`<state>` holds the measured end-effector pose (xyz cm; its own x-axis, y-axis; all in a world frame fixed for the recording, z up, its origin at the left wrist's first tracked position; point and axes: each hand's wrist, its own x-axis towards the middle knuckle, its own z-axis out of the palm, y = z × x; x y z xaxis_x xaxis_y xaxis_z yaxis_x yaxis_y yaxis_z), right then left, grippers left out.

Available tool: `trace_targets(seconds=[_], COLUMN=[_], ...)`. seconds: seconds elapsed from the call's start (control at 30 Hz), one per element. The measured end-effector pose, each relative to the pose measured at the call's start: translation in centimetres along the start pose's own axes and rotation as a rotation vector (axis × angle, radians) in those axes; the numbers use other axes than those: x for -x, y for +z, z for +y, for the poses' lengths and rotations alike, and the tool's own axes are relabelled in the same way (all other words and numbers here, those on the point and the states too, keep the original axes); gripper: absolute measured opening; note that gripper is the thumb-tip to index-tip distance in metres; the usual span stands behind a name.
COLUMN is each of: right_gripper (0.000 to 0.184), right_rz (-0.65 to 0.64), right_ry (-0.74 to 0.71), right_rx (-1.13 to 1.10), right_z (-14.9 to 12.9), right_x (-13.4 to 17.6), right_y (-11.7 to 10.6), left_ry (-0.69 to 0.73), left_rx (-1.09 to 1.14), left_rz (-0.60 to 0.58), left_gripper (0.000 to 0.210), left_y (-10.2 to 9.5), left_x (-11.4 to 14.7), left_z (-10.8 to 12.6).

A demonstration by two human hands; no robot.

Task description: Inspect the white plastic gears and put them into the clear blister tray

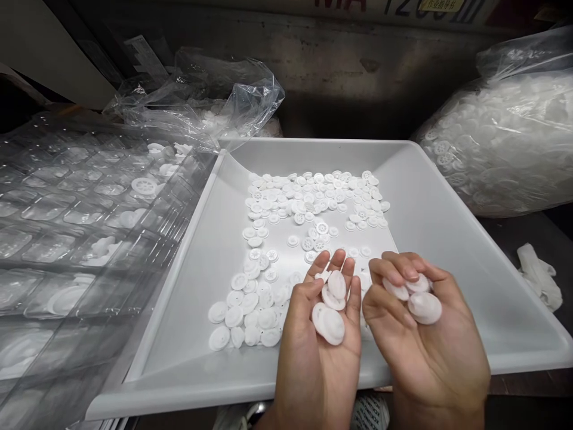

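Note:
Both hands are raised palm up above the near side of a light grey plastic bin. In my left hand lie several small white plastic discs, with the fingers curled loosely around them. More white discs are held in my right hand, whose fingers bend over them and hide some. Below, many loose white discs cover the bin floor, thickest at the back and along the left; some show spoked, wheel-like faces. My hands hide part of the front right of the bin.
Clear plastic compartment trays stand left of the bin, with white parts in some pockets. An open clear bag lies behind. A large full bag of white parts is at the right, above a white glove-like cloth.

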<state>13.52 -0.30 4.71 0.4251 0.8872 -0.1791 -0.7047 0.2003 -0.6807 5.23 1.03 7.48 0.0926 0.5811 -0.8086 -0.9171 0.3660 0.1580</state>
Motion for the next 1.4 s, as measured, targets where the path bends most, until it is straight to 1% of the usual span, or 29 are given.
trace_targets(seconds=[0.03, 0.13, 0.17, 0.23, 0.3, 0.33, 0.4, 0.5, 0.6, 0.67, 0.73, 0.8, 0.87, 0.93, 0.97, 1.03, 1.07, 1.1, 1.13, 1.17, 1.23, 1.3, 1.37, 1.4], right_gripper=[0.017, 0.025, 0.023, 0.014, 0.019, 0.022, 0.021, 0.017, 0.012, 0.023, 0.037, 0.044, 0.047, 0.044, 0.036, 0.011, 0.013, 0.021, 0.025, 0.023, 0.020, 0.022, 0.021, 0.018], right_rz=[-0.019, -0.104, -0.131, -0.182, -0.238, -0.264, -0.318, -0.356, -0.315, -0.312, -0.328, -0.337, -0.332, -0.342, -0.361, -0.454, -0.511, -0.561, -0.592, -0.597, -0.557, -0.538, -0.555, -0.565], right_ry=[-0.028, -0.180, -0.243, -0.347, -0.396, -0.405, -0.393, -0.361, -0.309, -0.249, -0.184, -0.135, -0.128, -0.151, -0.174, -0.288, -0.369, -0.465, -0.551, -0.616, -0.652, -0.640, -0.635, -0.617], right_rx=[0.087, 0.430, 0.561, 0.804, 0.989, 1.055, 1.149, 1.157, 1.004, 0.849, 0.712, 0.639, 0.631, 0.670, 0.723, 0.934, 1.072, 1.205, 1.319, 1.401, 1.474, 1.515, 1.522, 1.516], right_z=[-0.2, -0.7, -0.7, -0.5, 0.1, 0.4, 0.7, 0.4, -0.8, -1.8, -2.5, -2.9, -2.9, -2.7, -2.6, -2.4, -2.4, -2.3, -2.3, -2.2, -2.1, -2.1, -2.1, -2.1], right_x=[0.2, 0.9, 1.2, 1.5, 1.6, 1.6, 1.6, 1.5, 1.2, 0.8, 0.5, 0.2, 0.3, 0.7, 1.0, 1.6, 1.9, 2.1, 2.2, 2.3, 2.3, 2.1, 2.0, 2.0], right_y=[-0.2, -0.4, -0.5, -0.8, -1.3, -1.5, -1.9, -2.1, -2.2, -2.3, -2.3, -2.3, -2.3, -2.3, -2.3, -2.5, -2.6, -2.7, -2.8, -2.9, -3.1, -3.2, -3.2, -3.1], left_ry=[0.001, -0.023, -0.036, -0.060, -0.079, -0.085, -0.110, -0.138, -0.158, -0.175, -0.179, -0.172, -0.174, -0.186, -0.195, -0.210, -0.214, -0.216, -0.226, -0.240, -0.281, -0.306, -0.300, -0.292], left_rx=[-0.004, -0.018, -0.024, -0.043, -0.077, -0.094, -0.117, -0.083, -0.011, 0.011, 0.013, 0.009, -0.003, -0.010, -0.013, -0.017, -0.021, -0.023, -0.023, -0.018, 0.002, 0.017, 0.008, -0.002], left_rz=[-0.010, -0.037, -0.047, -0.067, -0.089, -0.097, -0.118, -0.167, -0.201, -0.179, -0.146, -0.121, -0.129, -0.161, -0.184, -0.228, -0.247, -0.263, -0.277, -0.289, -0.302, -0.285, -0.246, -0.228], left_gripper=[0.034, 0.040, 0.040, 0.039, 0.036, 0.035, 0.033, 0.033, 0.038, 0.038, 0.032, 0.027, 0.027, 0.032, 0.035, 0.041, 0.045, 0.047, 0.050, 0.053, 0.057, 0.060, 0.060, 0.060], left_y=[0.0, 0.0, 0.0, -0.1, -0.3, -0.4, -0.7, -0.9, -0.9, -0.7, -0.6, -0.6, -0.8, -0.9, -1.0, -1.2, -1.3, -1.4, -1.4, -1.5, -1.6, -1.6, -1.4, -1.3], left_x=[0.1, 0.3, 0.4, 0.6, 0.5, 0.4, 0.2, 0.0, -0.2, -0.3, -0.4, -0.4, -0.3, -0.3, -0.2, -0.3, -0.3, -0.4, -0.5, -0.5, -0.5, -0.5, -0.4, -0.4], left_z=[0.1, 0.4, 0.5, 0.6, 0.6, 0.6, 0.6, 0.8, 1.0, 1.0, 1.1, 1.1, 1.2, 1.4, 1.4, 1.5, 1.5, 1.5, 1.5, 1.5, 1.5, 1.6, 1.6, 1.6])
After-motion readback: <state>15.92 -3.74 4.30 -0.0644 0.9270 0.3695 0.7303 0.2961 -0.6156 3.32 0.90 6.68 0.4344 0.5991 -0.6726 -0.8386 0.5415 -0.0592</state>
